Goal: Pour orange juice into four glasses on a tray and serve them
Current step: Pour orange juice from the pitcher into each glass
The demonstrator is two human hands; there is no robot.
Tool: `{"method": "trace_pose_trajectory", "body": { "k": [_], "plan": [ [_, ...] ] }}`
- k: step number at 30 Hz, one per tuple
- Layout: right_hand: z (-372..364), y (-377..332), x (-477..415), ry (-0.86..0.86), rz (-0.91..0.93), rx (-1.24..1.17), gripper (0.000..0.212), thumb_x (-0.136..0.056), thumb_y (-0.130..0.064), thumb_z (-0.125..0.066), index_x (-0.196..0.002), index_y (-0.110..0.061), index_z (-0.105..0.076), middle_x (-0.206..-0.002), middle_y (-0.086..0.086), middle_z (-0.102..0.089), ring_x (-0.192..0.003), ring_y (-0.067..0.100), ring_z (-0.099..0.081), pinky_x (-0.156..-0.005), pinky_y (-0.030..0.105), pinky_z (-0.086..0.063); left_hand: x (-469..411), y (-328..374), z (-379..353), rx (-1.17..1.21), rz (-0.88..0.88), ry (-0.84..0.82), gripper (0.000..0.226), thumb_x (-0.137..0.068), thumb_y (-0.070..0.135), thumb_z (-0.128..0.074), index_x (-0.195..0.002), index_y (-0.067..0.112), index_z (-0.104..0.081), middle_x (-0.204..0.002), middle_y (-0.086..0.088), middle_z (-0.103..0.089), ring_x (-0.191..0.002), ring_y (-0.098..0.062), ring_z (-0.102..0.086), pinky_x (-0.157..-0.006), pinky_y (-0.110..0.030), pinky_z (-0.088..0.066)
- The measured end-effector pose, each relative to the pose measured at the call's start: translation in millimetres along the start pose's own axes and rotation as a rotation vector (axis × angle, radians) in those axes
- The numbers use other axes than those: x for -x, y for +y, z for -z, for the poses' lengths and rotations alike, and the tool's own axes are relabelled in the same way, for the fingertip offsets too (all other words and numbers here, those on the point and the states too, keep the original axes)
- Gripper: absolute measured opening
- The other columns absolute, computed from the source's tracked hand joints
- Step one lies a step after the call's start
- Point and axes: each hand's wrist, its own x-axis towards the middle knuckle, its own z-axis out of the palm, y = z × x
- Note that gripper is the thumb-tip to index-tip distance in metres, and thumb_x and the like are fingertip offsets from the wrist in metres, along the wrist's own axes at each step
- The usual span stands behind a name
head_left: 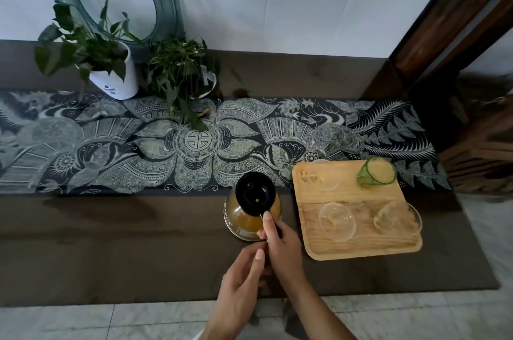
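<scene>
A right hand (280, 242) grips the handle of the juice pitcher (251, 209) (black-lidded, standing on the dark table (111, 242)), the left hand (241, 281) relaxed beside it; four glasses (336, 221) stand on the wooden tray (361, 248) just right.

A white-potted plant (115, 81) and a bushier plant (179, 67) stand at the far edge of the patterned runner (138, 145).
</scene>
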Motion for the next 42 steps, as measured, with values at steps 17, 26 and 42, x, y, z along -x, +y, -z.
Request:
{"method": "trace_pose_trajectory", "body": {
  "k": [17,26,42],
  "plan": [
    [-3,-1,-14,0.118,0.026,0.082,0.071,-0.085,-0.067,-0.066,-0.042,-0.018,-0.038,-0.043,-0.007,-0.036,-0.046,0.009,-0.037,-0.057,0.032,-0.031,-10,-20,66,-0.016,0.029,0.222,0.022,-0.099,0.037,-0.056,-0.104,0.024,-0.073,-0.098,0.003,-0.079,-0.090,-0.020,-0.074,-0.084,-0.040,-0.057],
    [17,-16,21,0.115,0.055,0.099,0.074,-0.075,-0.075,-0.065,-0.042,-0.017,-0.033,-0.043,-0.003,-0.031,-0.045,0.012,-0.032,-0.050,0.024,-0.025,-22,-5,86,0.025,-0.093,0.248,0.022,-0.098,0.038,-0.057,-0.108,0.028,-0.075,-0.103,0.003,-0.077,-0.103,-0.015,-0.072,-0.092,-0.039,-0.055],
    [132,-17,94,-0.061,-0.012,0.074,0.092,-0.060,-0.098,-0.054,-0.049,-0.007,-0.039,-0.047,0.008,-0.038,-0.046,0.018,-0.040,-0.055,0.032,-0.034,-13,-4,24,0.134,0.113,-0.068,0.090,-0.047,0.080,-0.081,-0.125,0.036,-0.071,-0.119,0.003,-0.075,-0.112,-0.019,-0.070,-0.098,-0.043,-0.053]
  ]
}}
